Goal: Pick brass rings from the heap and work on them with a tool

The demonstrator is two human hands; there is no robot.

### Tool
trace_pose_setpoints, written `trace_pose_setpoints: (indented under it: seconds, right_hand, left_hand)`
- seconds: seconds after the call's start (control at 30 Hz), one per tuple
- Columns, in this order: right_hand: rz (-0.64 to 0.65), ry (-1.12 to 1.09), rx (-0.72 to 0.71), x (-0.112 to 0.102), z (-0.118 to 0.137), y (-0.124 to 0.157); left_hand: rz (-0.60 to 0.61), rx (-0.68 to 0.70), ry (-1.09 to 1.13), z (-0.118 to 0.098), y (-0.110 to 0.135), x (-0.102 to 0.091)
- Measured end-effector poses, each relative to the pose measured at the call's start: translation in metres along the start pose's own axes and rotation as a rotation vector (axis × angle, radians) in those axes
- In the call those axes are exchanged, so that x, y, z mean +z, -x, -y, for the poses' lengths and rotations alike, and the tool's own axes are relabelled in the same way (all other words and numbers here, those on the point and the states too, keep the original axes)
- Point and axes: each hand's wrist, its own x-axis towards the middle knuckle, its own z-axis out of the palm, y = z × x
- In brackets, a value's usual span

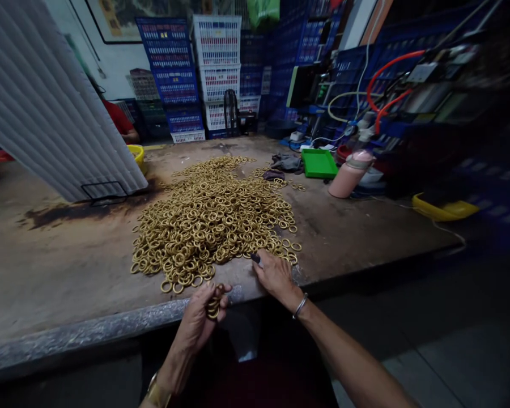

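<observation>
A large heap of brass-coloured rings (pixel 212 212) covers the middle of the worktable (pixel 89 266). Several rings (pixel 213 307) of the same kind sit in my left hand (pixel 201 317), whose fingers curl round them just off the table's front edge. My right hand (pixel 275 275) rests at the near right side of the heap, fingers closed on a dark pen-like marker (pixel 257 259) that points to the left. Its fingertips are close to the outermost rings; whether they touch any, I cannot tell.
A ribbed grey panel (pixel 68 107) leans at the left, with a person in a red sleeve (pixel 118 120) behind it. Toward the back right are a green tray (pixel 318 163), a pink bottle (pixel 351 174) and dark cloths (pixel 287 162). Stacked crates (pixel 216 45) stand behind the table.
</observation>
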Motion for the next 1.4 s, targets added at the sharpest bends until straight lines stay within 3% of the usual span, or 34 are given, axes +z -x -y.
trace_pose_setpoints:
  seconds: [0.17,0.4,0.6,0.77,0.97,1.2,1.4]
  right_hand:
    - [0.025,0.050,0.011,0.006,-0.002,0.000]
    - [-0.022,0.030,0.012,0.014,-0.001,-0.006]
    - [-0.021,-0.307,-0.108,0.010,0.011,-0.007]
    - [0.158,-0.888,-0.121,0.009,0.028,-0.008]
    - [0.541,-1.433,0.020,0.010,0.034,0.000]
    - [0.773,-1.613,-0.050,0.005,0.029,0.000]
    - [0.834,-1.577,-0.044,0.001,0.029,0.001]
  left_hand:
    - [-0.039,-0.048,0.081,0.002,0.000,0.001]
    - [0.030,-0.114,0.244,0.004,-0.010,-0.008]
    - [0.007,-0.135,0.333,0.004,-0.014,-0.010]
    - [0.034,-0.088,0.262,0.001,-0.013,-0.009]
    - [0.085,-0.066,0.237,-0.005,-0.011,-0.011]
    - [0.062,-0.082,0.263,-0.004,-0.006,-0.011]
    - [-0.005,-0.029,0.110,0.002,-0.004,-0.007]
